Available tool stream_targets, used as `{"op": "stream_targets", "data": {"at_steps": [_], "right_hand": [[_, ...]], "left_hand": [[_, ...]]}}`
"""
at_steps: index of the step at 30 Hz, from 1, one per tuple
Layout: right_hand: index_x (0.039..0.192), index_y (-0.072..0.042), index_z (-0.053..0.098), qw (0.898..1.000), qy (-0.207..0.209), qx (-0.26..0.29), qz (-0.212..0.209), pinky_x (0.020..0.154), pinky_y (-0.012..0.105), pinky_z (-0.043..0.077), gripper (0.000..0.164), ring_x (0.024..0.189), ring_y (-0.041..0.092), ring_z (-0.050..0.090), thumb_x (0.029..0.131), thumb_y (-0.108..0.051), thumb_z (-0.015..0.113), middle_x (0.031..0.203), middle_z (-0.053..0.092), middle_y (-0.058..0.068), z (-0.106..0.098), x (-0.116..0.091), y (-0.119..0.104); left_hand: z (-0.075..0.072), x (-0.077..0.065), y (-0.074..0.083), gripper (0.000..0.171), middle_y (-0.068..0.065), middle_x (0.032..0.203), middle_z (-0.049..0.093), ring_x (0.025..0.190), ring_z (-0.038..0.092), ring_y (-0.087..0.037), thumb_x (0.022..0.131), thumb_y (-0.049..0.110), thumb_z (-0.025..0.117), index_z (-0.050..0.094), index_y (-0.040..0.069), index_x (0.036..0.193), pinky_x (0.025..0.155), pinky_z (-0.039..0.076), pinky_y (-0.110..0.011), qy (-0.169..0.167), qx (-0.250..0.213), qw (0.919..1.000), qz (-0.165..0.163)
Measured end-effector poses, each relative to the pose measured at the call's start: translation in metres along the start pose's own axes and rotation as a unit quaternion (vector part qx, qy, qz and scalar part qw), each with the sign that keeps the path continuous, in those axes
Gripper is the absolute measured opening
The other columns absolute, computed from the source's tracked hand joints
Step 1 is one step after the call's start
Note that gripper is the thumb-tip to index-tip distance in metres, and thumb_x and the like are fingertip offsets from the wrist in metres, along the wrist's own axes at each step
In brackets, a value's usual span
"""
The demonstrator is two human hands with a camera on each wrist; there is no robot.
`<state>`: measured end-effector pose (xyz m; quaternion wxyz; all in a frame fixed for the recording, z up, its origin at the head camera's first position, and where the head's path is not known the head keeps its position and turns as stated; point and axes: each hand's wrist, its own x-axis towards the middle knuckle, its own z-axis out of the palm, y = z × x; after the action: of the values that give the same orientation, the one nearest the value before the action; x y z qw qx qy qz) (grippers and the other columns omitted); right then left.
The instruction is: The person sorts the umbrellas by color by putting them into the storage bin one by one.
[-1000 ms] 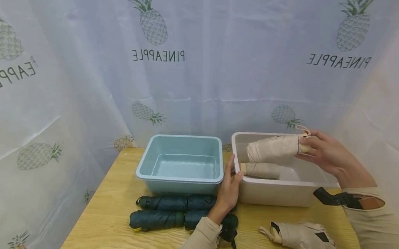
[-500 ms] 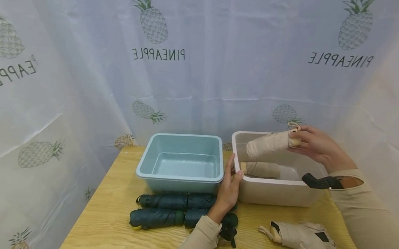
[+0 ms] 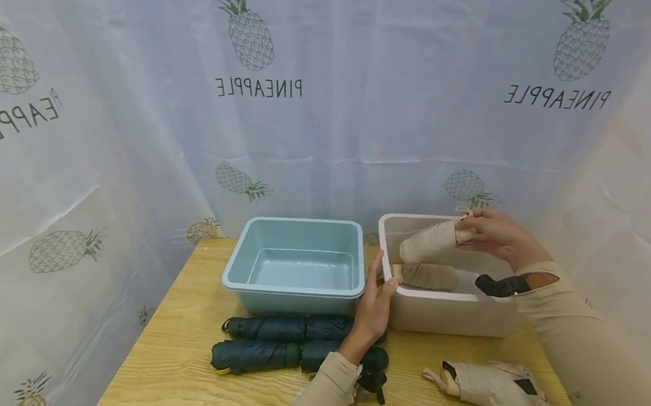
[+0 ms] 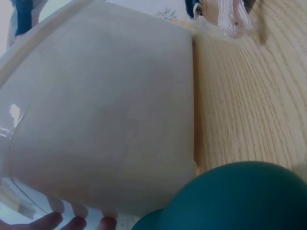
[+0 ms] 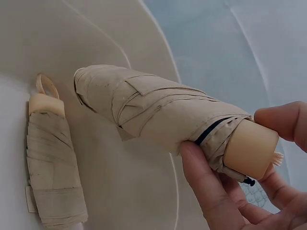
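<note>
My right hand (image 3: 497, 236) grips a folded beige umbrella (image 3: 430, 242) by its handle end. It hangs tilted inside the beige bin (image 3: 449, 315), its far end lower and pointing left. In the right wrist view, thumb and fingers close round the pale handle (image 5: 252, 148). A second beige umbrella (image 3: 429, 276) lies on the bin's floor along the front wall. My left hand (image 3: 373, 309) rests at the bin's front left corner, thumb by the rim and fingers along the outer side wall. In the left wrist view, its fingertips (image 4: 74, 223) touch the wall.
Left of the bin stands a light blue bin (image 3: 301, 293). Several dark folded umbrellas (image 3: 256, 357) lie before it, partly behind my left forearm. Another beige umbrella (image 3: 494, 388) lies on the wooden table (image 3: 186, 370) at the right front. A pineapple-print curtain (image 3: 354, 129) hangs behind.
My right hand has moved left with the beige umbrella, rising slightly, then lowering it further into the beige bin. My left hand has stayed at the bin's corner.
</note>
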<state>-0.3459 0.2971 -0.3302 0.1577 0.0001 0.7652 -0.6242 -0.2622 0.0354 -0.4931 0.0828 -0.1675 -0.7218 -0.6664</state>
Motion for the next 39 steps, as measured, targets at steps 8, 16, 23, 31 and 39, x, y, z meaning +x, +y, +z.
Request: {"op": "stream_targets", "data": {"at_steps": [8, 16, 23, 31, 39], "right_hand": [[0.126, 0.002, 0.041, 1.0, -0.004, -0.019, 0.015, 0.09, 0.036, 0.059, 0.03, 0.092, 0.012, 0.063, 0.102, -0.009, 0.055, 0.126, 0.041, 0.016, 0.008, 0.015, 0.002], [0.13, 0.009, 0.039, 0.999, -0.028, -0.033, 0.029, 0.091, 0.034, 0.058, 0.036, 0.093, 0.014, 0.064, 0.101, -0.006, 0.054, 0.129, 0.042, 0.02, 0.013, 0.023, 0.004], [0.129, 0.011, 0.042, 0.998, -0.04, -0.033, 0.037, 0.091, 0.034, 0.058, 0.036, 0.093, 0.014, 0.065, 0.1, -0.006, 0.054, 0.126, 0.044, 0.017, 0.017, 0.031, 0.007], [0.123, 0.012, 0.045, 0.996, -0.052, -0.043, 0.054, 0.091, 0.033, 0.058, 0.028, 0.091, 0.015, 0.064, 0.102, -0.005, 0.053, 0.12, 0.044, 0.017, 0.017, 0.038, 0.01], [0.134, 0.01, 0.033, 0.994, -0.064, -0.048, 0.07, 0.091, 0.034, 0.058, 0.036, 0.093, 0.015, 0.061, 0.105, -0.006, 0.048, 0.121, 0.043, 0.017, 0.013, 0.04, 0.022]], "left_hand": [[0.0, -0.001, 0.002, 0.061, -0.004, 0.158, 0.043, 0.138, 0.05, -0.025, 0.107, 0.042, 0.041, 0.015, 0.044, 0.162, 0.106, 0.044, -0.053, 0.002, -0.002, 1.0, 0.002], [0.0, -0.001, 0.004, 0.061, -0.006, 0.158, 0.042, 0.138, 0.05, -0.026, 0.107, 0.043, 0.041, 0.015, 0.043, 0.163, 0.105, 0.045, -0.054, 0.002, 0.003, 1.0, -0.002], [0.0, -0.002, 0.006, 0.061, -0.004, 0.16, 0.04, 0.138, 0.049, -0.026, 0.107, 0.043, 0.04, 0.015, 0.043, 0.163, 0.105, 0.045, -0.054, 0.0, -0.006, 1.0, -0.004], [0.0, -0.002, 0.004, 0.061, -0.01, 0.157, 0.044, 0.137, 0.051, -0.027, 0.107, 0.043, 0.041, 0.017, 0.042, 0.163, 0.104, 0.045, -0.054, 0.005, -0.007, 1.0, -0.003], [-0.001, -0.003, 0.006, 0.061, -0.005, 0.157, 0.044, 0.137, 0.05, -0.026, 0.106, 0.045, 0.041, 0.017, 0.043, 0.163, 0.104, 0.045, -0.053, 0.007, -0.002, 0.9999, -0.007]]}}
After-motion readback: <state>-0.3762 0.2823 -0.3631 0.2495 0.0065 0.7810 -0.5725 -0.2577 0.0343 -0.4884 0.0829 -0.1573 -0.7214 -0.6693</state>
